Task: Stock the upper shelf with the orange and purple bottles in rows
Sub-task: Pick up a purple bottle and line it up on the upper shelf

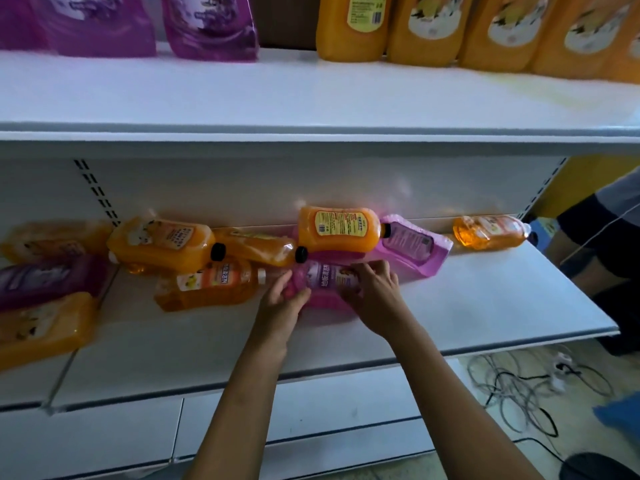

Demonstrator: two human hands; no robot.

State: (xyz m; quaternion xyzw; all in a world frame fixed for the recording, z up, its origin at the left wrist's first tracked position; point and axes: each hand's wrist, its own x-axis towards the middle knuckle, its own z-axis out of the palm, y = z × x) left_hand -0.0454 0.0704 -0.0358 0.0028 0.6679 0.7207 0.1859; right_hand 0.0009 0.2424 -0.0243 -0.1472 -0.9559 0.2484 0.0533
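A purple bottle [325, 284] lies on its side on the lower shelf [485, 306]. My left hand [282, 301] grips its left end and my right hand [372, 292] covers its right side. Several orange bottles [162, 242] and another purple bottle [412, 245] lie scattered around it. On the upper shelf [311, 95], purple bottles [207, 26] stand at the left and orange bottles [429, 29] stand in a row at the right, their tops cut off by the frame.
A lone orange bottle [491, 232] lies at the lower shelf's right end. A person [602, 230] stands beside the shelf at the right. Tangled cables [519, 386] lie on the floor at lower right. The upper shelf's front strip is bare.
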